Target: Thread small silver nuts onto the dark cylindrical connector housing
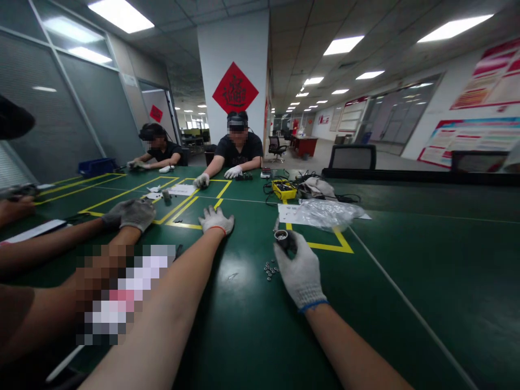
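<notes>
My left hand (217, 221), in a white knit glove with an orange cuff edge, lies on the green table (239, 336) with its fingers spread and holds nothing. My right hand (303, 268), in a similar glove with a blue edge, grips a small dark round cup-like part (281, 236) with a pale rim. Its opening faces up, and small pale pieces seem to lie inside. Just below it, several small metal rings or nuts (269, 271) are scattered on the tabletop. A thin pointed object (277, 223) lies behind the part; its kind is unclear.
Clear plastic bags (331, 214) lie on paper beyond my right hand, near a yellow bin (284, 189) and tangled black cables (303, 176). A co-worker's gloved hands (136, 215) work close on my left. Another person (239, 146) sits across the table.
</notes>
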Demonstrator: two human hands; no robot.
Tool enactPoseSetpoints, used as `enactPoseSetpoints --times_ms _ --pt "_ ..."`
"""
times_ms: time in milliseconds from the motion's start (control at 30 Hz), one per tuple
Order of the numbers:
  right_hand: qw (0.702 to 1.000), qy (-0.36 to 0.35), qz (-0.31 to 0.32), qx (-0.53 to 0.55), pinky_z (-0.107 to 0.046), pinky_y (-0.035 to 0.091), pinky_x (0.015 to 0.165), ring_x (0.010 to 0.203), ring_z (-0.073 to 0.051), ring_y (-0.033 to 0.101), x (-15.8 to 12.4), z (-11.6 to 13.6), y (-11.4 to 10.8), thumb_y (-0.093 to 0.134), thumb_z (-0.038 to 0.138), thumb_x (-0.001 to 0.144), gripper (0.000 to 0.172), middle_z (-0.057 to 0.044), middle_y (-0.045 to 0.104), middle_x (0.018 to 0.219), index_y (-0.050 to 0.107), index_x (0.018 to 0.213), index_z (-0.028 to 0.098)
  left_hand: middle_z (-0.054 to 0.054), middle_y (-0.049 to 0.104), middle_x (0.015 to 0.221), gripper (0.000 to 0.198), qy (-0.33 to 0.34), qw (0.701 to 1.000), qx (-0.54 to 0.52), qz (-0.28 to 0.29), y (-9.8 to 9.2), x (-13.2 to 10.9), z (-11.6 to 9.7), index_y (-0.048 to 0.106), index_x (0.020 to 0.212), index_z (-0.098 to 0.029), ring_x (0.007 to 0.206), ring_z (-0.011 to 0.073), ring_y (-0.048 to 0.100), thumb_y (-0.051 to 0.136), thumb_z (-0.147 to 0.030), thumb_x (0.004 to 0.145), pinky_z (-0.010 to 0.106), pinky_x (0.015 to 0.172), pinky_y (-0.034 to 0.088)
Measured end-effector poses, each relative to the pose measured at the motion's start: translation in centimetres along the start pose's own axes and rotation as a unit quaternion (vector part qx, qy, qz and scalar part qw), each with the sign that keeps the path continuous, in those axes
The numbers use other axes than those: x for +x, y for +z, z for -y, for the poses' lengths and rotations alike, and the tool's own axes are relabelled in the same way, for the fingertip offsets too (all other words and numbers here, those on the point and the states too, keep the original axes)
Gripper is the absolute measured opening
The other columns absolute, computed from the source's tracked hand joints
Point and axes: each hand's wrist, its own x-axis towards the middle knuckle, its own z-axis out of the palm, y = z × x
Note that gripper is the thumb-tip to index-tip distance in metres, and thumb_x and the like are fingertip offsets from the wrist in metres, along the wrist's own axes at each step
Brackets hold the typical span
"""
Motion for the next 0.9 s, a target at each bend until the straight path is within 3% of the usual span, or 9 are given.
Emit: enactPoseSetpoints --times_ms 67,200,467,600,767,900 --pt "1.000 0.022 -0.003 0.003 -0.044 0.057 0.089 0.093 -0.028 0.073 0.1 0.0 -0.1 0.061 0.048 0.083 0.043 -0.013 0.077 0.104 0.070 0.112 0.017 0.024 0.041 0.162 0.082 -0.030 1.000 -0.002 0.008 0.1 1.1 0.2 0.046 0.154 -0.011 0.150 0.0412 0.035 0.037 -0.063 0.092 0.062 0.119 0.028" --pt "0.999 0.051 -0.009 0.013 -0.044 0.057 0.090 0.096 -0.029 0.073 0.1 -0.1 -0.1 0.063 0.047 0.082 0.044 -0.014 0.078 0.106 0.069 0.114 0.017 0.030 0.041 0.160 0.088 -0.083 0.996 0.014 0.004 0.3 2.0 1.1 0.043 0.154 -0.003 0.149 0.0452 0.035 0.035 -0.064 0.091 0.066 0.119 0.024" --pt "0.996 0.081 -0.019 0.023 -0.044 0.057 0.089 0.095 -0.029 0.073 0.1 -0.5 -0.2 0.064 0.050 0.080 0.045 -0.013 0.078 0.103 0.069 0.111 0.018 0.030 0.027 0.167 0.096 -0.180 0.983 0.030 -0.036 0.5 2.5 4.5 0.031 0.158 0.002 0.156 0.0452 0.022 0.039 -0.063 0.089 0.065 0.123 0.016" --pt "0.996 0.084 -0.016 0.011 -0.044 0.056 0.088 0.095 -0.029 0.073 0.2 -0.6 -0.3 0.064 0.051 0.080 0.046 -0.013 0.078 0.103 0.069 0.111 0.018 0.029 0.029 0.166 0.097 -0.212 0.977 0.022 -0.033 0.9 2.8 5.3 0.034 0.158 -0.001 0.155 0.0456 0.023 0.040 -0.066 0.087 0.065 0.123 0.016" --pt "0.996 0.090 -0.009 0.022 -0.043 0.056 0.087 0.094 -0.029 0.073 0.2 -0.4 -0.2 0.065 0.050 0.080 0.044 -0.012 0.078 0.102 0.069 0.110 0.018 0.034 0.032 0.163 0.098 -0.225 0.974 0.019 -0.032 0.8 2.5 5.2 0.033 0.156 0.008 0.154 0.0454 0.027 0.037 -0.065 0.089 0.060 0.122 0.021" --pt "0.995 0.096 -0.013 0.024 -0.041 0.057 0.084 0.093 -0.029 0.073 0.2 -0.3 0.0 0.064 0.050 0.079 0.042 -0.012 0.078 0.098 0.070 0.107 0.018 0.032 0.038 0.160 0.091 -0.194 0.980 0.020 -0.035 0.1 0.6 4.9 0.040 0.153 0.006 0.150 0.0438 0.034 0.038 -0.061 0.091 0.056 0.120 0.027"
